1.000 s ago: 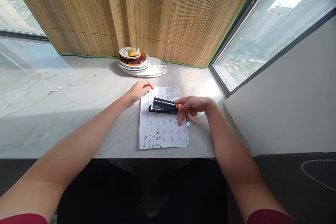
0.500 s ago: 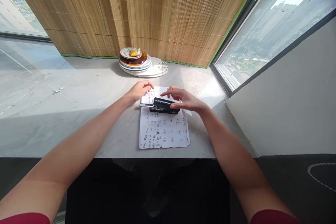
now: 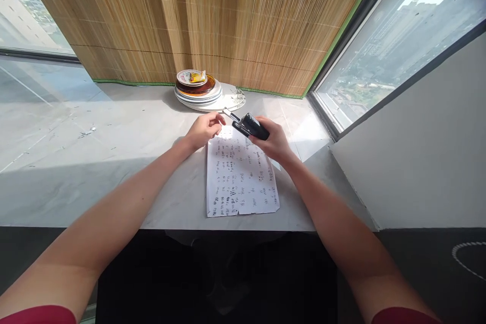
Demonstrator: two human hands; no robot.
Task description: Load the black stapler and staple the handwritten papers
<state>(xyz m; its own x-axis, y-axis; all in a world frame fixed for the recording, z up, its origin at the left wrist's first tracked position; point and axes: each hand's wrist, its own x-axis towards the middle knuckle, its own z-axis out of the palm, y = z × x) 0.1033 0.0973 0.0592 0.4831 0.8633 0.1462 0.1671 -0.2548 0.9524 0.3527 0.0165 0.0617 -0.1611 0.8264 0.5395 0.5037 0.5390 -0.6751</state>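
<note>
A black stapler (image 3: 255, 126) is in my right hand (image 3: 275, 137), with the fingers and thumb wrapped round its body. It is tilted above the paper, and a silvery metal part (image 3: 231, 114) sticks out of its end toward the upper left. My left hand (image 3: 205, 129) rests by the top left corner of the handwritten sheet of paper (image 3: 243, 187). Its fingers are loosely curled and apart, with nothing visible in them. The sheet lies on the pale marble-look counter (image 3: 167, 197), one lower corner slightly bent.
Behind the hands, stacked plates (image 3: 197, 92) stand on an oval dish (image 3: 236, 98), with a small yellow packet (image 3: 197, 77) on top. Staples (image 3: 88, 132) lie scattered on the left. A bamboo blind (image 3: 205, 20) hangs at the back; a white wall (image 3: 421, 152) borders the right.
My right hand has closed round the stapler and lifted it off the paper, up and to the right, tilting it. My left hand stays near the same corner, its fingers curled slightly more.
</note>
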